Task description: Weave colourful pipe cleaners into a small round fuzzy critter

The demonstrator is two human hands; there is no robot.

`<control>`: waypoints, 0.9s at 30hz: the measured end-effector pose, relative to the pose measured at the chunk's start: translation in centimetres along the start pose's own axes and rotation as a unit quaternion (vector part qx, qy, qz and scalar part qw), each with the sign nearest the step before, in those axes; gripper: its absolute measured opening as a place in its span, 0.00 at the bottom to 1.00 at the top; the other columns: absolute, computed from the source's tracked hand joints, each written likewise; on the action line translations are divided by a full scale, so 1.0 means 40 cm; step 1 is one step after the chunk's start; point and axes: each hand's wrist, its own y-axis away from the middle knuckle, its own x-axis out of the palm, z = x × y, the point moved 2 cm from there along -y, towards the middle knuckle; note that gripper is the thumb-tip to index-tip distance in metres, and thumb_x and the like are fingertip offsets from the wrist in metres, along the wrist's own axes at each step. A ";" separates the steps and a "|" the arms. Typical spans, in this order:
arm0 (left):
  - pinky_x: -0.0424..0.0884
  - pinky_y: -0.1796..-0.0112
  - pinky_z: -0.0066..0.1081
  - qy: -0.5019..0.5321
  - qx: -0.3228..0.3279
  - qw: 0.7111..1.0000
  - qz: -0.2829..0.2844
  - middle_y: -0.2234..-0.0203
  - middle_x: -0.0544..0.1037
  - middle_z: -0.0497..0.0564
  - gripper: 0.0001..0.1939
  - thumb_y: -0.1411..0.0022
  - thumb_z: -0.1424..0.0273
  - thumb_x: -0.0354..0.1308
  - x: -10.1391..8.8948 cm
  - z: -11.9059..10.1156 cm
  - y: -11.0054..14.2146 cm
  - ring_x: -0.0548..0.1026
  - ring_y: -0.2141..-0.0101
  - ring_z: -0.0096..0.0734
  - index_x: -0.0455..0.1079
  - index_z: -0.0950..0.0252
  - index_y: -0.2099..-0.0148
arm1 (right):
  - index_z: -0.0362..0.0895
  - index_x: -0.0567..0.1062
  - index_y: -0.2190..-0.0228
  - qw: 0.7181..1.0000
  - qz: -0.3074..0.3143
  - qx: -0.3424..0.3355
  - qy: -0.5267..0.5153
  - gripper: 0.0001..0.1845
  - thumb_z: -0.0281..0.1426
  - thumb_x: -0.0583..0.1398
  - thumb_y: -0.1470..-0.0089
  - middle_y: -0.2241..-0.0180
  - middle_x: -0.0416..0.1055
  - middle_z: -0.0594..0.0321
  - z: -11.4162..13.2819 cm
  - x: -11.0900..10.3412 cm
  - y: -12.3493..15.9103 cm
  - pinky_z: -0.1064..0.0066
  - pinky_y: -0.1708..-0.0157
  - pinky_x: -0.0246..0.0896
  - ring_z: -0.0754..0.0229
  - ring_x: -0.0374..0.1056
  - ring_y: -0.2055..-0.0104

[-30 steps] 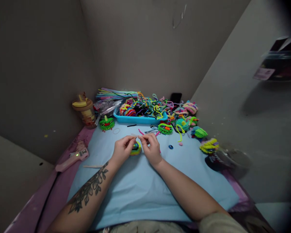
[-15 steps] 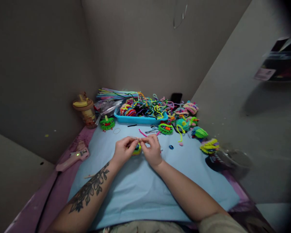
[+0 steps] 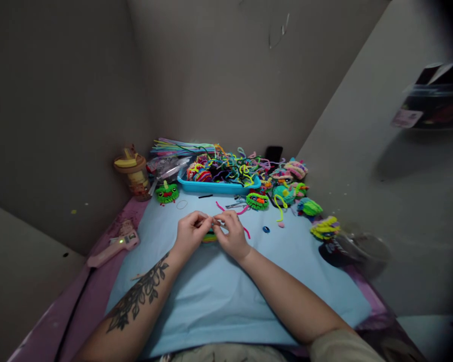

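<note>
My left hand [image 3: 192, 232] and my right hand [image 3: 232, 237] meet over the middle of the blue cloth [image 3: 211, 306], thumbs and fingertips pinched together. What they pinch is too small and too covered to make out. Just under the fingertips shows a small fuzzy piece striped yellow, green and orange [image 3: 209, 237], partly hidden by both hands; whether it is held or lies on the cloth I cannot tell. A pink pipe cleaner [image 3: 246, 233] pokes out past my right hand, and a round blue eye [image 3: 266, 229] lies farther right.
Behind stands a blue tray [image 3: 219, 188] heaped with pipe-cleaner pieces. A green fuzzy figure [image 3: 167, 193] sits left of it, and several others line the right. The pink glue gun [image 3: 114, 248] lies at left near a tumbler [image 3: 132, 176]. A clear container [image 3: 370, 249] stands at right.
My right hand's fingers have curled over slightly toward the left, and more of the pink pipe cleaner shows beside it. The left hand has hardly moved. Both hands remain pinched together.
</note>
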 end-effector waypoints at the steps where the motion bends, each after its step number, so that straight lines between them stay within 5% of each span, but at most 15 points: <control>1: 0.61 0.77 0.22 0.001 0.001 1.000 0.001 0.82 0.70 0.45 0.10 0.43 0.66 0.57 0.000 0.001 0.000 0.65 0.80 0.22 0.68 0.66 0.74 | 0.45 0.70 0.60 1.000 0.011 -0.002 -0.005 0.09 0.27 0.56 0.45 0.63 0.66 0.56 -0.001 -0.001 0.000 0.61 0.59 0.64 0.55 0.64 0.59; 9: 0.70 0.65 0.27 0.008 0.038 0.998 0.052 0.67 0.78 0.52 0.08 0.39 0.66 0.53 0.010 0.011 0.002 0.75 0.67 0.30 0.71 0.65 0.64 | 0.45 0.71 0.63 1.000 0.015 0.005 0.002 0.07 0.27 0.54 0.42 0.67 0.69 0.58 -0.009 -0.006 -0.008 0.61 0.59 0.63 0.56 0.64 0.61; 14: 0.71 0.62 0.28 0.016 0.036 0.999 0.025 0.63 0.79 0.54 0.07 0.40 0.67 0.56 0.010 0.017 0.001 0.76 0.64 0.32 0.72 0.64 0.63 | 0.45 0.70 0.68 1.000 0.000 0.019 -0.016 0.05 0.26 0.54 0.43 0.69 0.68 0.60 -0.006 -0.013 -0.012 0.63 0.61 0.62 0.57 0.64 0.63; 27: 0.70 0.67 0.26 -0.007 0.042 0.999 0.006 0.69 0.79 0.51 0.06 0.41 0.68 0.57 0.004 0.004 0.000 0.76 0.69 0.28 0.73 0.65 0.64 | 0.45 0.69 0.70 0.996 -0.039 0.081 -0.028 0.04 0.27 0.55 0.45 0.70 0.65 0.61 -0.013 -0.009 -0.008 0.66 0.64 0.61 0.59 0.63 0.64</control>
